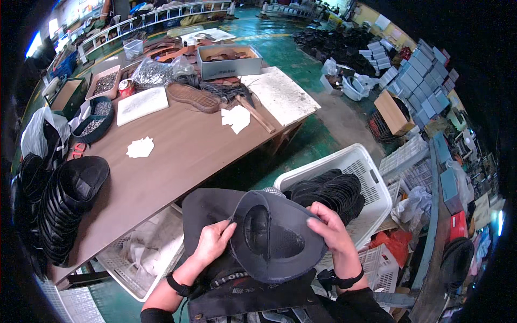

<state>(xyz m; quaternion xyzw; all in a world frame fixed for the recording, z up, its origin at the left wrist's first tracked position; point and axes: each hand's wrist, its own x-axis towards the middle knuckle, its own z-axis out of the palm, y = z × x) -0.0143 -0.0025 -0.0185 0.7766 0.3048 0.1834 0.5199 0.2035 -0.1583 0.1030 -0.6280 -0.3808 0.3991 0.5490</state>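
Observation:
Over my lap I hold a dark grey shoe upper (294,222), its hollow inside facing up. My left hand (214,240) is closed on the left edge, thumb against the rim. My right hand (332,230) pinches the opposite edge between thumb and fingers. Just beyond it, a row of nested black shoe uppers (328,195) lies in a white plastic crate (372,171). Another stack of black uppers (65,211) leans at the left end of the brown table (161,161).
On the table are a hammer (257,114), a brown shoe sole (194,98), white paper pieces (140,147), a white board (142,106), a green tray of small metal bits (93,127) and a grey box (230,67). A second white crate (141,293) stands beneath its near edge.

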